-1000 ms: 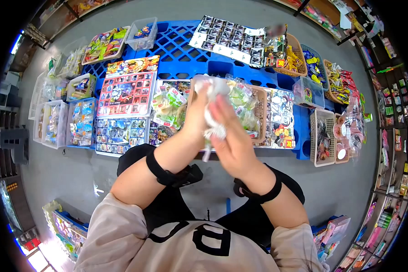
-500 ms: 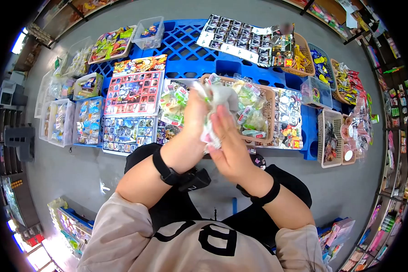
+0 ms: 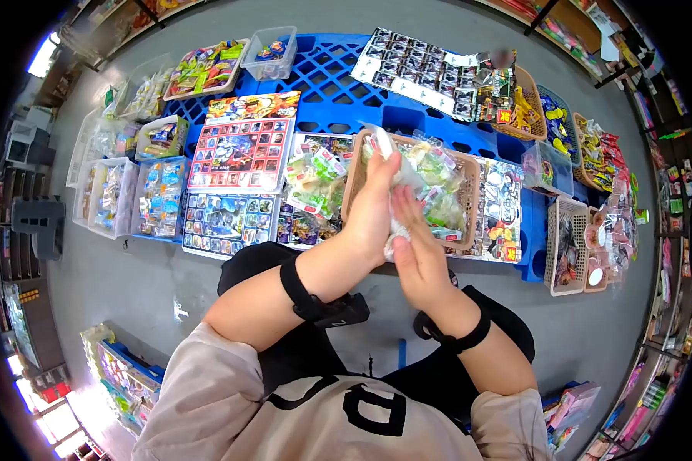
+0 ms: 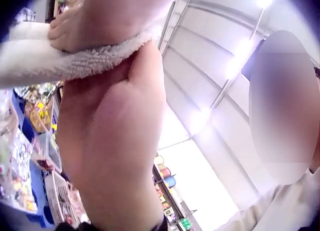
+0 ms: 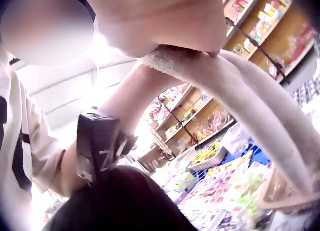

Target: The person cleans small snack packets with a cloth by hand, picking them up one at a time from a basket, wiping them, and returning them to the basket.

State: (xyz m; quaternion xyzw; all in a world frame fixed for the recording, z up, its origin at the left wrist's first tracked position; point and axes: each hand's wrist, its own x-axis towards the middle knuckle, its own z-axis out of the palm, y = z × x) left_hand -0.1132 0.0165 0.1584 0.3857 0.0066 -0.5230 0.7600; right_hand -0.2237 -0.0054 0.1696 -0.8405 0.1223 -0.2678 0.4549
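Note:
A white fuzzy towel (image 3: 397,230) is pressed between the two palms, over the tan basket (image 3: 469,219) in the head view. My left hand (image 3: 370,211) lies along its left side with fingers pointing away from the body. Against the other side rests my right hand (image 3: 423,265), its fingers fairly straight. The left wrist view shows the towel (image 4: 95,63) running between the hands. In the right wrist view a long loop of the towel (image 5: 250,98) hangs out past the fingers. Green-and-white wrapped packets (image 3: 438,192) fill the basket underneath.
A blue pallet (image 3: 327,81) bears the goods. Printed card sheets (image 3: 242,154) and more green packets (image 3: 315,180) lie left of the basket. Clear bins (image 3: 161,196) stand at far left; snack baskets (image 3: 569,242) stand at right. Shelves (image 3: 669,230) line the right side.
The view has turned, so the pallet's goods sit further right. The hands have rubbed against each other with the towel between them, and the towel's shape has shifted.

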